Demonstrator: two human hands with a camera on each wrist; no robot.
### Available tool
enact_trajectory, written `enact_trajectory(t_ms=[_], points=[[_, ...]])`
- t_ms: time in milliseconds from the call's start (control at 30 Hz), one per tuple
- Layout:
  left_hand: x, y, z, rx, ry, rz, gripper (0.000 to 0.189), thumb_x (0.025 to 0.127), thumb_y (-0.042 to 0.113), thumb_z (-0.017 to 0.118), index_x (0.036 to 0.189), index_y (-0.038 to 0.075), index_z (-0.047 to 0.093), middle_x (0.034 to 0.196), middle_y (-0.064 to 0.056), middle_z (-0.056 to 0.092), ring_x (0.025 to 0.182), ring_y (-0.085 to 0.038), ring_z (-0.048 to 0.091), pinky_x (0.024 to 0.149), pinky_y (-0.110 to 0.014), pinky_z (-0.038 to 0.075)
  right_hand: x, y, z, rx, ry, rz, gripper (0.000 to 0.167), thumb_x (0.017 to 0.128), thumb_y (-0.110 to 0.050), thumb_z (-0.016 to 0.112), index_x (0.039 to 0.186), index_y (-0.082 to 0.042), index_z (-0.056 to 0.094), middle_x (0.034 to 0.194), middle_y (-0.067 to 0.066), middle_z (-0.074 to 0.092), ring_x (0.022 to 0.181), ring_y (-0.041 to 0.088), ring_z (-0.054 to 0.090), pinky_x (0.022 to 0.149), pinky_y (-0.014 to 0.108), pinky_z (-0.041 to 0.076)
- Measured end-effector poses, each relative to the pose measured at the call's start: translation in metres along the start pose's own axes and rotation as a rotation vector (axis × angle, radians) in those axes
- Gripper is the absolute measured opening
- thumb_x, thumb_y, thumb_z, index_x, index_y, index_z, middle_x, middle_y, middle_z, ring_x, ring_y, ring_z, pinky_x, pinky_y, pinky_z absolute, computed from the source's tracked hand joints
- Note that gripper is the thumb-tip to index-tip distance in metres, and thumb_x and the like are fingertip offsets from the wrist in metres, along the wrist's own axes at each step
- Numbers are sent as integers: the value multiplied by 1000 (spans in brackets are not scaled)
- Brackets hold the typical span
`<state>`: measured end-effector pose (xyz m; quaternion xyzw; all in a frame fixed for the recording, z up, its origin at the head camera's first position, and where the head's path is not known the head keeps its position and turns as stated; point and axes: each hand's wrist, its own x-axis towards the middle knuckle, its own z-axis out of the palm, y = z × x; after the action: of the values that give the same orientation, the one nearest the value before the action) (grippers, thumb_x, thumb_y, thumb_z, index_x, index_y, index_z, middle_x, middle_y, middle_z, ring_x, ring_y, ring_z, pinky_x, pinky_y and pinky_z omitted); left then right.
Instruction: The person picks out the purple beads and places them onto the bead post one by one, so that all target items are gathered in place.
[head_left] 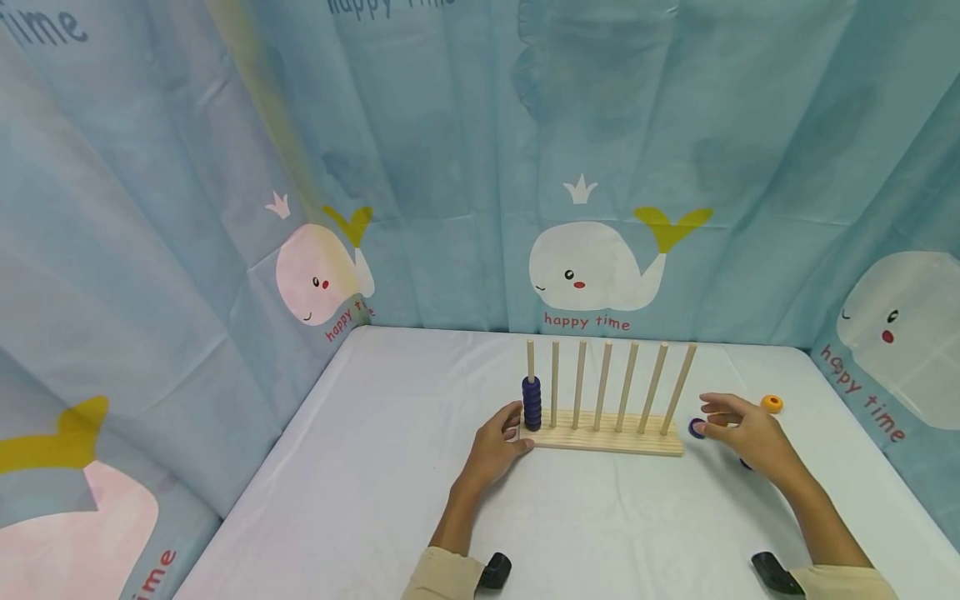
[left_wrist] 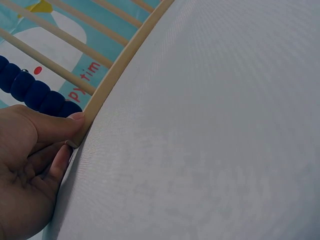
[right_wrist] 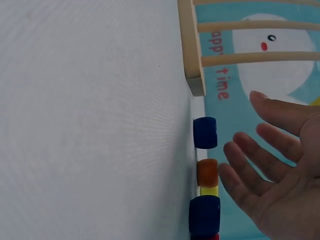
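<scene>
A wooden peg stand (head_left: pixel 600 443) with several upright rods stands on the white table. Dark blue beads (head_left: pixel 532 404) are stacked on its leftmost rod. My left hand (head_left: pixel 493 448) grips the left end of the base; in the left wrist view the thumb lies along its front, close by the lowest blue beads (left_wrist: pixel 47 100). Just off the stand's right end, my right hand (head_left: pixel 753 437) hovers with fingers spread over a loose blue bead (head_left: pixel 694 429). The right wrist view has a gap between those fingertips and the blue bead (right_wrist: pixel 205 133).
An orange bead (head_left: pixel 772 404) lies behind my right hand, and another blue bead (head_left: pixel 746 464) is partly covered by it. Yellow (right_wrist: pixel 209 191) and red (right_wrist: pixel 212 237) beads peek out in the right wrist view. A whale-print curtain (head_left: pixel 450 267) borders the table.
</scene>
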<state>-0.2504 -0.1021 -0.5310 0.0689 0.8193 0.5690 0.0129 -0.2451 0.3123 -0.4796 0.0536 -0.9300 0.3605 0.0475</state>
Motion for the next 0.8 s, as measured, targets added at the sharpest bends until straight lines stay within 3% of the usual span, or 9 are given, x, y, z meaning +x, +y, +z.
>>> enact_trajectory(t_ms=[333,800], points=[[-1,-1,0,-5,-1,12,69,94,7,79,157,7,50,148,-18,61,138,-33,59,117,-41,53,1,4,3,-27,-53,51,61,96,-29,81,141,6,60,127,31,70,118,49,66,93,65,61],[-2,0,0,9,3,9,69,94,6,79,157,8,50,148,-17,61,138,-32,60,116,-38,53,6,7,4,-40,-99,56,57,95,-23,81,140,5,61,132,33,67,120,51,64,94,64,61]])
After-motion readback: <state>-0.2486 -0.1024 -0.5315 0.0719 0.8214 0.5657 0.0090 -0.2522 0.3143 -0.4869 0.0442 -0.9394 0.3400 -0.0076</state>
